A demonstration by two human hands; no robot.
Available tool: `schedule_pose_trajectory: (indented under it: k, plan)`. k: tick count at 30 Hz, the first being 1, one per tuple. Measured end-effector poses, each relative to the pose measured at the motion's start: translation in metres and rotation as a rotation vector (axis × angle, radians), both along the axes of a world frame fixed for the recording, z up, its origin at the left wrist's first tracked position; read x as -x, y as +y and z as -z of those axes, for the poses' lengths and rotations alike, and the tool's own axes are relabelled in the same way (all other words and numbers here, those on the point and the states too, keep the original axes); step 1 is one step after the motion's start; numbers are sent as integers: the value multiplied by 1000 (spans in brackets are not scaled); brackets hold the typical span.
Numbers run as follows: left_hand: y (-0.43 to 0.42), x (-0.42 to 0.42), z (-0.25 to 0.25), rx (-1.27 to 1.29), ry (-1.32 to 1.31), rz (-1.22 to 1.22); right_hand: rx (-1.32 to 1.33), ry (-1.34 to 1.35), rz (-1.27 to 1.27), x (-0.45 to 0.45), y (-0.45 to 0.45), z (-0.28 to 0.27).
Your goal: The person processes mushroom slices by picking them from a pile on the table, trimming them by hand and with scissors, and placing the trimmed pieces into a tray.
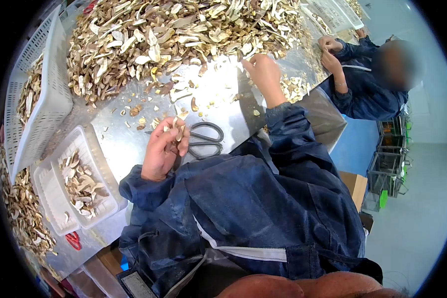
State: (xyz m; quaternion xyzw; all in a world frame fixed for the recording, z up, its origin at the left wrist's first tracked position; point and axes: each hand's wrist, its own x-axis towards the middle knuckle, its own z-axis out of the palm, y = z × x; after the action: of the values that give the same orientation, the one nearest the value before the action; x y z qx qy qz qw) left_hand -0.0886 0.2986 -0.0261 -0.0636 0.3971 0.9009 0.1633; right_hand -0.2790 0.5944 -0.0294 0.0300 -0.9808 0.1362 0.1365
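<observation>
My left hand (165,149) is closed around a few dried mushroom slices (178,124), held above the metal table near my body. Right beside it lies a pair of black-handled scissors (206,141), its blades mostly hidden by the hand. My right hand (264,75) is at the front edge of a large heap of dried mushroom slices (184,35), with its fingers bent and drawn together. What they pinch, if anything, cannot be made out in the glare. Small scraps and loose slices (184,94) are scattered on the table between my hands.
To the left stand a white perforated basket (54,84) with slices and a divided plastic tray (115,198) holding more. Red handles (73,240) lie by the tray. A co-worker (355,82) handles something at the right, near another white basket (335,15).
</observation>
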Motion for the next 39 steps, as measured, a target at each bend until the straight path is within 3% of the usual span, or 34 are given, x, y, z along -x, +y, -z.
schedule_pose_trajectory:
  k: [7,10,12,14,17,21,24,27,31,34,39]
  plan:
    - [-11,4,23,-134,5,-28,46,-55,17,-12,3,-1]
    - [-8,4,24,-204,-31,-29,455,-226,-105,-46,-26,-26]
    - [-2,5,18,-239,-81,-48,840,-450,-308,-73,-54,-34]
    - [7,5,6,-265,-145,-85,1050,-545,-571,-96,-83,-30]
    - [9,5,-3,-242,-197,-120,664,-417,-582,-86,-93,-47]
    - [2,3,17,-282,-74,-69,218,-1,-72,1,-53,-7]
    - [1,3,16,-277,-95,-62,-72,-55,74,25,-35,-1]
    - [1,3,13,-262,-98,-64,-23,-142,100,24,-28,2]
    - [1,3,16,-252,-61,-56,107,-206,76,7,-16,-1]
    - [1,4,16,-232,-61,-58,457,-270,-97,-3,-5,-3]
    - [2,4,16,-229,-82,-91,1008,-570,-143,-35,-20,-31]
